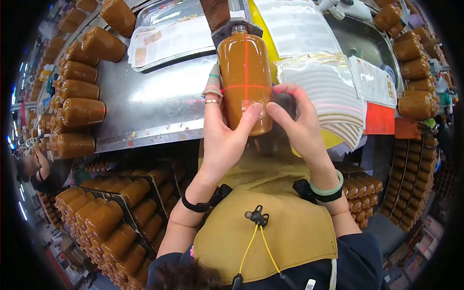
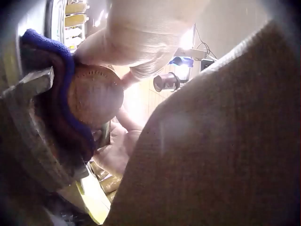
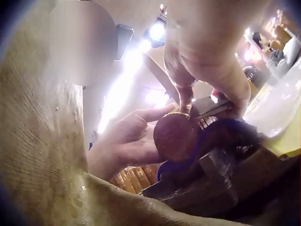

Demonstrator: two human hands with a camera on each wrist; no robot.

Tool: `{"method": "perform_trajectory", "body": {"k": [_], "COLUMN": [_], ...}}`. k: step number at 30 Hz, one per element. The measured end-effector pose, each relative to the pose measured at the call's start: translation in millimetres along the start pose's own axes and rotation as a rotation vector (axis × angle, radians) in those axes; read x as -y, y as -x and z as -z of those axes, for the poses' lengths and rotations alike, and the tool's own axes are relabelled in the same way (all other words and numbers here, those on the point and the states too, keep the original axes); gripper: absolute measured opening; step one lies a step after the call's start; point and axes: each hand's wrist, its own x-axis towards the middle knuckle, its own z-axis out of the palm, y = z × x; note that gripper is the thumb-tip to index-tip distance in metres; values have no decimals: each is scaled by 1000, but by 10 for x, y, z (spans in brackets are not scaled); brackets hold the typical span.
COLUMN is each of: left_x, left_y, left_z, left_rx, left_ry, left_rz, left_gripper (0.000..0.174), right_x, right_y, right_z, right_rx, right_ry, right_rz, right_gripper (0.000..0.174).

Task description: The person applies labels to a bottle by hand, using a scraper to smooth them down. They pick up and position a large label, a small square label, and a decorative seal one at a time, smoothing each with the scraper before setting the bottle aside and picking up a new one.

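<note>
Earphones (image 1: 257, 217) hang nearest; beyond, the bottle (image 1: 244, 63) lies neck-far, in the grip of the left hand (image 1: 223, 129). The right hand (image 1: 300, 124) touches its right side, grasp unclear. Uneven thumb pressure could crease the near-end clear film (image 1: 246, 103).

Dozens of bottles (image 1: 244, 65), two wristbands (image 1: 195, 207), one bangle (image 1: 340, 181)

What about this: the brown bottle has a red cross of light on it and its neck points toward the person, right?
Not quite: the head view shows the brown bottle, red cross of light on it, with its neck pointing away from the person.
</note>
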Motion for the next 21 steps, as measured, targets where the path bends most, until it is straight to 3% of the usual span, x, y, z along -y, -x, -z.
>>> {"method": "perform_trajectory", "body": {"k": [21], "left_x": [15], "left_y": [-6], "left_z": [43], "left_rx": [41], "left_ry": [42], "left_rz": [-48], "left_gripper": [76], "right_x": [38], "right_y": [-14], "right_z": [-29], "right_rx": [-10], "right_ry": [-63], "right_rz": [-30], "right_gripper": [37]}}
